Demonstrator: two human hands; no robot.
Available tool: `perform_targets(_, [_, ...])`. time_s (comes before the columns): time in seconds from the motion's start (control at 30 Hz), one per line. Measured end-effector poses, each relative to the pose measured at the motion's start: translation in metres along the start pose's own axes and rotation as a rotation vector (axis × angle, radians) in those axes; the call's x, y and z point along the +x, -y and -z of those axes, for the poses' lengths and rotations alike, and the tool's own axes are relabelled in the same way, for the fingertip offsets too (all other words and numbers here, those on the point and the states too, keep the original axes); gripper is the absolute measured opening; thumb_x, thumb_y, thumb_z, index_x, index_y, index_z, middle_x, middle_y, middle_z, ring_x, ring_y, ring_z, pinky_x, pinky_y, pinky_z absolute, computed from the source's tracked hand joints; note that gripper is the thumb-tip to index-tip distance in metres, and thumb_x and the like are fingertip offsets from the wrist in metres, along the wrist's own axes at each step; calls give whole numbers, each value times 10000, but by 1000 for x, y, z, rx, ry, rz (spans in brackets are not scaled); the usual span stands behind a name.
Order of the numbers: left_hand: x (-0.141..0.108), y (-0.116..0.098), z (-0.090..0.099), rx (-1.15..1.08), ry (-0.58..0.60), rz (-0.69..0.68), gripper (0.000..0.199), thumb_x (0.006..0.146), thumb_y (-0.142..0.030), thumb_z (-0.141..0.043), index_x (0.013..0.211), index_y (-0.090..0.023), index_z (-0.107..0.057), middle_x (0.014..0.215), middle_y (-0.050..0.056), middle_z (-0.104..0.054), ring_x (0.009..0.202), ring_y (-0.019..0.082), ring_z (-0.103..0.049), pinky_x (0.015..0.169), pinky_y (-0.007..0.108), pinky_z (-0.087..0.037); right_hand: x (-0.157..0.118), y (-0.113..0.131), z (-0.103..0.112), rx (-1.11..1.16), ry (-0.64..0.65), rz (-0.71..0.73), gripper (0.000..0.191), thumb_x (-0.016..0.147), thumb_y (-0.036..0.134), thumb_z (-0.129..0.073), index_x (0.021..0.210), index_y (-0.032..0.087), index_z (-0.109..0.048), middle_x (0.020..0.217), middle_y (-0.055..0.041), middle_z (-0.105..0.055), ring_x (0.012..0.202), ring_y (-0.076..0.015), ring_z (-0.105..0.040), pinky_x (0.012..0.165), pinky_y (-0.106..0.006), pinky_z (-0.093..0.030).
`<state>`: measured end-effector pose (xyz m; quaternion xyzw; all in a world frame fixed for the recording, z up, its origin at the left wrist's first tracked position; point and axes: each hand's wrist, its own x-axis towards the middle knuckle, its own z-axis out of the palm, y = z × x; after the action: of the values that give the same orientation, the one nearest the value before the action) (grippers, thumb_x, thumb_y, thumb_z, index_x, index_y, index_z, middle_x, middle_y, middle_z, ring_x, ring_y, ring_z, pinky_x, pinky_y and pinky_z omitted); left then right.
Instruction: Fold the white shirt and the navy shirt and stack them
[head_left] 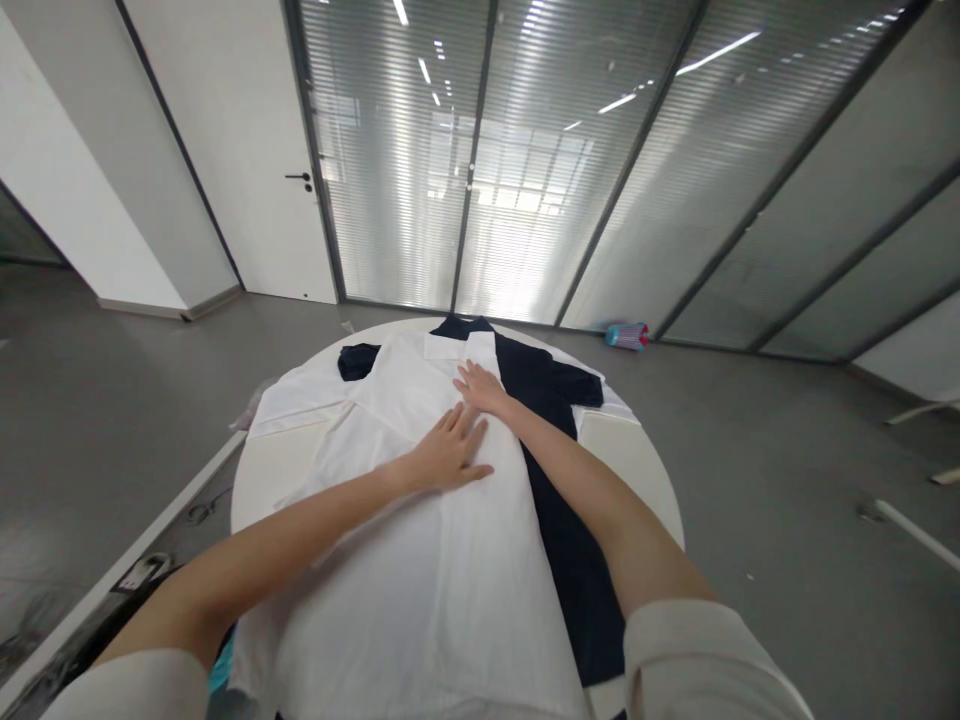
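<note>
A white shirt [480, 560] lies spread over a round white table [652, 480], its collar end at the far side and its right part folded inward. Beneath it a dark navy garment [577, 560] shows along the right, with short sleeves sticking out at both sides. My left hand [448, 450] rests flat on the middle of the white shirt, fingers spread. Just beyond it, my right hand [481, 387] also lies flat on the cloth below the collar, with its fingers stretched out. Neither hand grips anything.
More white cloth [289, 400] lies under the navy garment at the table's far left. A blue and red packet [627, 336] is on the grey floor by the glass partition. To the left are a white rail [172, 520] and a power strip [142, 572].
</note>
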<state>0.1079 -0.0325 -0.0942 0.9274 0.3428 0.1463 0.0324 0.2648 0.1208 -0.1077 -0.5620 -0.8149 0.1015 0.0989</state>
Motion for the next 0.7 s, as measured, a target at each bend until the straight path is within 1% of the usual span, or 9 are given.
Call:
perform_targets(0.07, [-2, 7, -18, 28, 48, 67, 831, 954, -646, -417, 1517, -44, -314, 1584, 286, -255, 1476, 449, -199, 1158, 575, -235, -8, 0, -7, -11, 29, 8, 575, 1028, 458, -345, 1530, 178, -353, 1648, -127, -193, 1523, -300, -140, 1216, -473, -119])
perform_targets(0.13, [-9, 9, -25, 36, 77, 82, 838, 961, -661, -373, 1537, -59, -288, 1594, 286, -227, 1477, 457, -185, 1161, 572, -220, -11, 1, -10, -3, 27, -12, 583, 1026, 463, -351, 1534, 178, -349, 1652, -130, -172, 1526, -298, -125, 1218, -474, -105])
perform_targets(0.2, [-13, 6, -22, 42, 90, 91, 835, 959, -659, -378, 1534, -57, -303, 1591, 294, -227, 1472, 466, -193, 1159, 576, -211, -12, 3, -10, 59, 1, -23, 562, 1012, 447, -401, 1510, 186, -399, 1649, -121, -190, 1528, -287, -121, 1224, -467, -88])
perform_targets(0.27, [-14, -2, -13, 49, 91, 81, 783, 975, -624, -379, 1512, -55, -345, 1575, 292, -272, 1464, 457, -230, 1157, 594, -199, -12, 5, -6, 274, -59, -52, 520, 987, 434, -466, 1446, 191, -490, 1626, -111, -270, 1522, -265, -161, 1229, -442, -100])
perform_targets(0.33, [-12, -13, -2, 35, 92, -14, 672, 1013, -555, -338, 1486, -80, -392, 1561, 255, -337, 1461, 408, -278, 1169, 581, -191, -13, 6, 2, 547, -123, -98, 485, 985, 463, -454, 1375, 194, -556, 1566, -106, -400, 1487, -240, -277, 1216, -418, -189])
perform_targets(0.43, [-11, -41, 13, -47, 100, -264, 643, 1021, -555, -312, 1488, -122, -402, 1557, 204, -377, 1465, 335, -309, 1198, 512, -190, -25, 3, 20, 819, -161, -149, 596, 1026, 554, -210, 1340, 189, -561, 1453, -122, -540, 1341, -224, -503, 1105, -400, -403])
perform_targets(0.5, [-16, -63, 17, -110, 102, -397, 732, 982, -634, -355, 1503, -121, -387, 1561, 212, -368, 1469, 325, -307, 1211, 487, -176, -44, -1, 35, 1110, -83, -147, 726, 1008, 612, -72, 1301, 175, -572, 1399, -149, -583, 1225, -238, -603, 1013, -408, -490])
perform_targets(0.6, [-29, -92, 13, -164, 112, -523, 824, 928, -703, -412, 1508, -117, -390, 1551, 241, -367, 1465, 350, -309, 1212, 541, -125, -85, -5, 49, 1587, 182, -164, 830, 969, 682, -32, 1182, 142, -625, 1295, -191, -643, 1061, -267, -684, 929, -452, -537])
perform_targets(0.7, [-41, -110, 2, -168, 127, -550, 883, 906, -723, -432, 1513, -84, -379, 1547, 280, -342, 1470, 426, -250, 1174, 652, -81, -122, -3, 48, 1685, 421, -267, 862, 963, 693, -34, 1120, 105, -644, 1187, -221, -682, 966, -275, -707, 900, -483, -539])
